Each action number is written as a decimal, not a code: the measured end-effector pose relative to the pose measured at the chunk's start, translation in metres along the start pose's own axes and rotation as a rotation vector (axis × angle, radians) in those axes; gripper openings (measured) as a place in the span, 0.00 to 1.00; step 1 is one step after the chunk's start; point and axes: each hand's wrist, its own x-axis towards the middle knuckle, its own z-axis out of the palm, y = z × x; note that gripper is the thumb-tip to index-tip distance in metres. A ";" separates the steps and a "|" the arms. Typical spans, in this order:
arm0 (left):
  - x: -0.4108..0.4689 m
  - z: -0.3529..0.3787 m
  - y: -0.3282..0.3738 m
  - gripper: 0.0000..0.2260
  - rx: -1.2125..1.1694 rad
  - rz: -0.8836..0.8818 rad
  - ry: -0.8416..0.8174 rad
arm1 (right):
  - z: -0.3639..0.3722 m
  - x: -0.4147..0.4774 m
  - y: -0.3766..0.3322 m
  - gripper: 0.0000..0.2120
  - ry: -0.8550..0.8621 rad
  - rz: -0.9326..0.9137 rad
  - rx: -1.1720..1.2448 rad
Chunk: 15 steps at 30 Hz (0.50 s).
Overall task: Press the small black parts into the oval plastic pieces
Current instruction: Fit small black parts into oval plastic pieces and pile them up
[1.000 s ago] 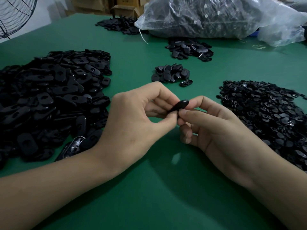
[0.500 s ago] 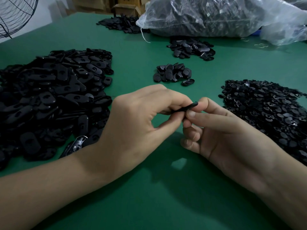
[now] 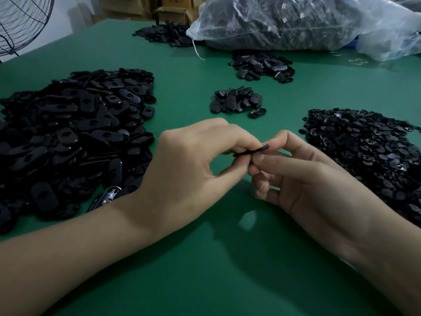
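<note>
Dim overhead light, soft shadows, edges warped.

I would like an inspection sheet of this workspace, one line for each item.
Surface: green table.
Job's things: oval piece held edge-on; big pile of oval pieces at left; pile of small parts at right; small pile ahead.
Clutter: plastic bag at the back, two more piles near it.
Hands: left hand and right hand both pinch the oval piece.
Cables: nothing seen.
Surroundings: fan far left, cardboard boxes behind.
</note>
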 end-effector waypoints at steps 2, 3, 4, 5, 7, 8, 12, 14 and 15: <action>0.002 0.004 0.001 0.07 -0.110 -0.123 -0.015 | -0.001 0.000 -0.002 0.09 0.050 -0.085 -0.166; 0.002 0.005 0.001 0.07 -0.176 -0.190 -0.029 | -0.001 0.000 -0.003 0.07 0.078 -0.127 -0.245; 0.002 0.007 0.001 0.08 -0.248 -0.262 -0.042 | -0.002 0.001 -0.003 0.05 0.101 -0.159 -0.309; 0.003 0.007 -0.001 0.07 -0.310 -0.328 -0.058 | -0.003 0.001 -0.003 0.04 0.121 -0.184 -0.362; 0.003 0.008 -0.005 0.07 -0.412 -0.441 -0.086 | -0.004 0.003 -0.002 0.04 0.150 -0.230 -0.477; 0.003 0.008 -0.007 0.06 -0.465 -0.487 -0.104 | -0.005 0.003 -0.001 0.04 0.158 -0.256 -0.543; 0.005 0.007 -0.007 0.05 -0.639 -0.625 -0.159 | -0.008 0.005 0.002 0.04 0.169 -0.339 -0.680; 0.005 0.007 -0.008 0.05 -0.695 -0.692 -0.180 | -0.010 0.006 0.002 0.04 0.169 -0.356 -0.713; 0.006 0.007 -0.009 0.05 -0.716 -0.718 -0.187 | -0.011 0.006 0.002 0.04 0.168 -0.357 -0.728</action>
